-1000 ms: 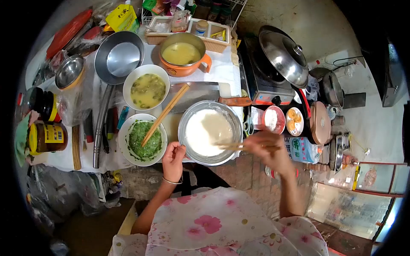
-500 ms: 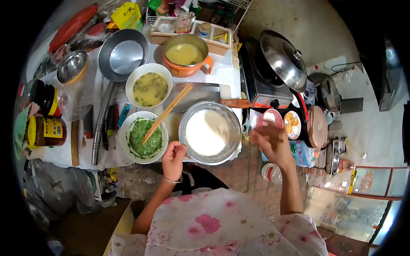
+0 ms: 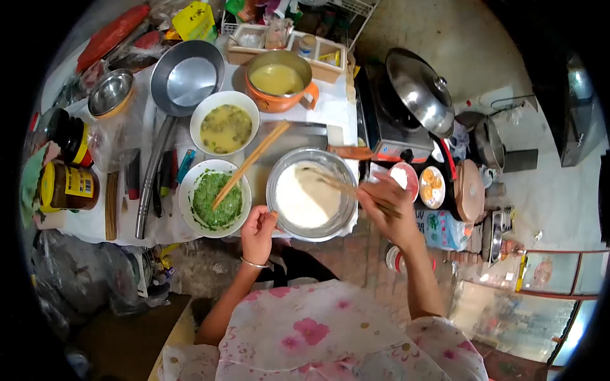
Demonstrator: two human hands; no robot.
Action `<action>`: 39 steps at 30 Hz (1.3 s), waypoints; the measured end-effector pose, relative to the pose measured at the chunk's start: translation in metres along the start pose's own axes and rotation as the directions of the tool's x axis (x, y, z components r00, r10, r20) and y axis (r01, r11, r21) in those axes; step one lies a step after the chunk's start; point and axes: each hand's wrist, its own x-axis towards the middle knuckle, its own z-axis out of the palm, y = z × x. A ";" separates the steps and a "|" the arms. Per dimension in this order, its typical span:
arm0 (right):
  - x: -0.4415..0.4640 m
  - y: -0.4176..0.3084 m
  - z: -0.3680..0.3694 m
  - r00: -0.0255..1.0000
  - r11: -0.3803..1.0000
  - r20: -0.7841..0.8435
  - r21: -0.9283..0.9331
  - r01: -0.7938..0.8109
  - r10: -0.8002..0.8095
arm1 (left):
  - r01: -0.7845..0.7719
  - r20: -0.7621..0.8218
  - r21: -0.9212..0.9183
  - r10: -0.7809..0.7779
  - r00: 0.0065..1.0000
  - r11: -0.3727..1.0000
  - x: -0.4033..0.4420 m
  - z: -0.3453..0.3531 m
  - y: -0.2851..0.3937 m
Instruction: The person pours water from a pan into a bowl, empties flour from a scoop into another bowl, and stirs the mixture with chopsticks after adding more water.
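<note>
My left hand (image 3: 257,232) pinches the near left rim of a steel bowl (image 3: 351,209) holding a white, creamy mixture (image 3: 304,200). My right hand (image 3: 389,206) is closed around wooden chopsticks (image 3: 337,183), whose tips reach into the mixture. Left of the steel bowl, a white bowl (image 3: 184,214) holds a chopped green mixture (image 3: 216,198), with another pair of chopsticks (image 3: 251,164) resting in it. Behind that stands a white bowl (image 3: 198,113) of yellow liquid with dark pieces. A cleaver with a wooden handle (image 3: 351,152) lies behind the steel bowl.
An orange-handled pot (image 3: 279,101) and a grey pan (image 3: 166,95) stand at the back. On the right are a stove (image 3: 401,145), a large lid (image 3: 419,89), a red bowl (image 3: 412,184) and a small plate (image 3: 433,198). Jars (image 3: 79,185) stand at the left.
My right hand has moved back toward the steel bowl, and its chopsticks show clearly again in the mixture. My left hand stays at the rim. The view has shifted slightly.
</note>
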 end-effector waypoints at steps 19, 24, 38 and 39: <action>-0.034 -0.004 -0.007 0.981 0.920 0.123 0.347 -0.185 0.150 | -0.022 0.001 0.014 0.022 1.000 1.000 0.003 0.004 0.004; 0.000 0.010 0.022 0.998 0.912 -0.053 0.410 -0.016 0.041 | -0.005 0.016 -0.013 0.005 1.000 1.000 0.000 0.001 -0.001; 0.065 0.040 -0.025 0.941 0.734 0.049 0.612 -0.294 0.336 | -0.048 0.055 -0.013 0.049 0.997 0.999 0.001 0.004 -0.002; 0.060 0.045 -0.031 0.914 0.749 0.022 0.565 -0.345 0.405 | -0.047 0.054 -0.017 0.048 0.997 0.999 0.000 0.005 -0.002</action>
